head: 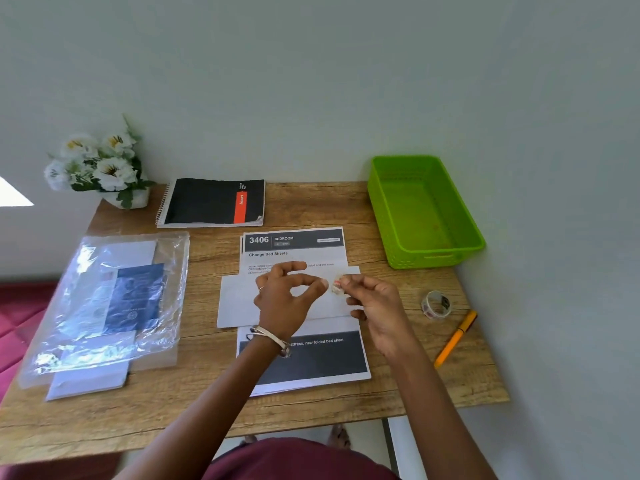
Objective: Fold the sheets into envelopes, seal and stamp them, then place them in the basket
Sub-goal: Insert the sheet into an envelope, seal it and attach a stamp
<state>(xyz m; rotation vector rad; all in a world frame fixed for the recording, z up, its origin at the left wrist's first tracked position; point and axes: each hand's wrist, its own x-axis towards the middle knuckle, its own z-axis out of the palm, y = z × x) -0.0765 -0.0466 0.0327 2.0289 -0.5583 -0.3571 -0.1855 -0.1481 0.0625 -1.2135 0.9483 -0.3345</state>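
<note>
Two hands [287, 292] [372, 299], envelope [242, 299] lying crosswise

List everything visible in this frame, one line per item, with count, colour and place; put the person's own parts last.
table: one, wood-grain brown, against the wall
flowers: one bunch, white, far left corner
notebook: one, black with red stripe, far centre
basket: one, green, far right
plastic sleeve: one, clear, over papers, left
printed sheets: a stack, white and dark grey, centre
envelope: one, white, on the sheets
tape roll: one, patterned, right
pen: one, orange, right
sticker: one, small, pinched by the right hand
left hand: over the envelope, bracelet on wrist
right hand: over the envelope
</note>
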